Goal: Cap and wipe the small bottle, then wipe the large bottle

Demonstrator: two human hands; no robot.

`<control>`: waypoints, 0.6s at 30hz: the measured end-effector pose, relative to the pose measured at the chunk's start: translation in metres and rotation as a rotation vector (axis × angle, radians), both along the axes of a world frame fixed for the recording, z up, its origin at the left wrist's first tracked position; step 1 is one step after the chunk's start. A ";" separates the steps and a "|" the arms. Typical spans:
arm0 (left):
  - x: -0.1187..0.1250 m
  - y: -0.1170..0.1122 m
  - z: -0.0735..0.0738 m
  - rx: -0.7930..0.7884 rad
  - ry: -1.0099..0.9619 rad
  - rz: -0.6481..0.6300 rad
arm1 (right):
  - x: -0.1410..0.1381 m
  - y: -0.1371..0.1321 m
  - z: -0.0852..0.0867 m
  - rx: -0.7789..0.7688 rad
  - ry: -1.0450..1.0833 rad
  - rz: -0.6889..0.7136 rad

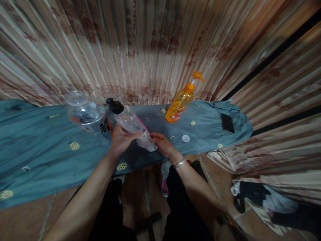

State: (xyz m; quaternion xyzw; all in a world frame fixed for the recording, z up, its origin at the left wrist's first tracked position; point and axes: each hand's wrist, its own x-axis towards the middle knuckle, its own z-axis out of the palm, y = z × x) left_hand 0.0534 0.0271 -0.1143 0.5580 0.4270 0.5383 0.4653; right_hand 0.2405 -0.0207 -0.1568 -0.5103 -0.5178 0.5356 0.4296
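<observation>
My left hand (122,140) is wrapped round a clear plastic bottle (130,122) with a black cap, held tilted over the teal cloth-covered table (45,147). My right hand (162,144), with a silver bangle on its wrist, grips the bottle's lower end, fingers closed on it. Just left of the bottle stands a large clear plastic jar (86,113). A small white cap (186,138) lies on the cloth to the right of my hands.
An orange pump bottle (181,102) stands at the back of the table. A black phone (227,123) lies near the table's right end. A patterned curtain hangs behind. A dark and white bag (260,197) lies on the floor at right.
</observation>
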 end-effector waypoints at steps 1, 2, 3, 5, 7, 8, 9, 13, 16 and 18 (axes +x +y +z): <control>-0.001 0.001 -0.001 0.016 0.015 0.018 | 0.000 -0.001 0.001 0.007 -0.010 0.001; -0.001 0.002 -0.003 0.029 0.033 0.040 | 0.000 -0.002 0.003 0.022 -0.037 -0.004; -0.002 0.003 -0.004 0.036 0.054 0.063 | 0.001 -0.004 0.004 0.050 -0.098 -0.015; -0.001 0.004 -0.007 0.032 0.074 0.100 | 0.002 -0.007 0.008 0.141 -0.325 -0.059; 0.002 0.004 -0.008 0.027 0.067 0.123 | 0.002 -0.011 0.012 0.267 -0.605 -0.106; 0.004 0.005 -0.009 0.030 0.067 0.134 | 0.001 -0.013 0.014 0.331 -0.710 -0.124; 0.006 0.004 -0.009 0.035 0.071 0.144 | 0.001 -0.014 0.016 0.388 -0.765 -0.138; 0.019 0.003 -0.009 0.024 0.077 0.136 | -0.008 -0.015 0.021 0.562 -0.775 -0.176; 0.031 0.001 -0.013 0.034 0.074 0.098 | -0.012 -0.012 0.023 0.597 -0.773 -0.209; 0.041 0.000 -0.018 0.075 0.079 0.055 | -0.010 -0.011 0.024 0.583 -0.790 -0.246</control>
